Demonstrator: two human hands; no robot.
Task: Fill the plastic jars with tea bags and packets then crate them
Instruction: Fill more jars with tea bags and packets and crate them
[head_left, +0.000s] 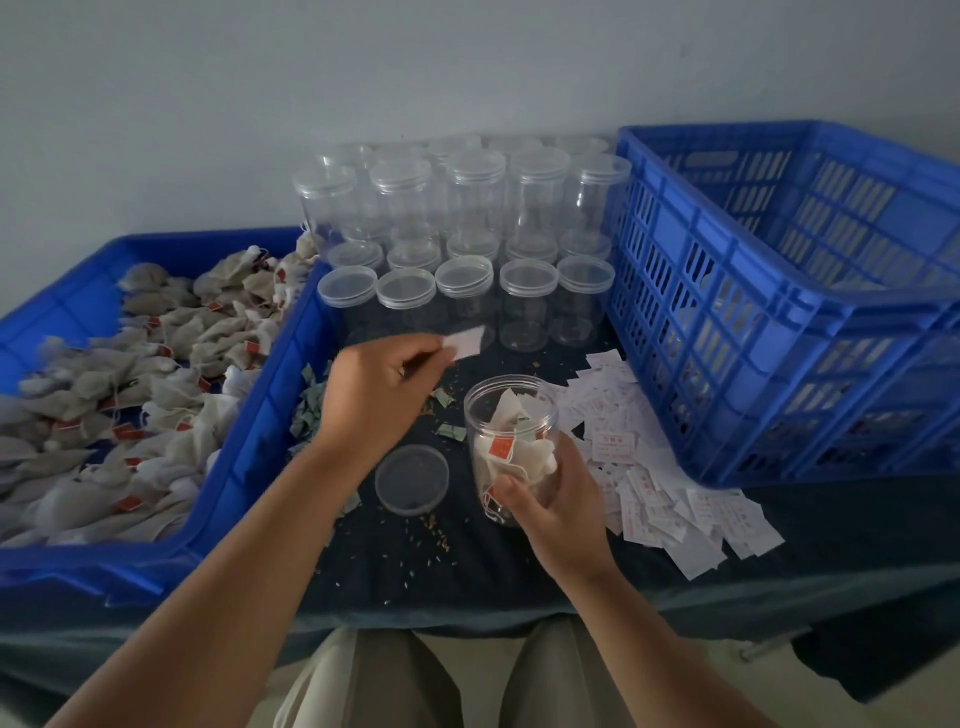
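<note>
A clear open plastic jar stands on the dark table, partly filled with tea bags. My right hand grips its lower half. My left hand hovers above and to the left of the jar's mouth and pinches a small white packet between thumb and fingers. The jar's lid lies flat on the table to the left of the jar. Loose tea bags with red tags fill the blue tray on the left. White packets lie scattered to the right of the jar.
Stacked, lidded empty jars stand in rows at the back of the table. A tall blue slatted crate sits at the right. Small green folded packets and tea crumbs lie beside the tray. The table's front edge runs above my knees.
</note>
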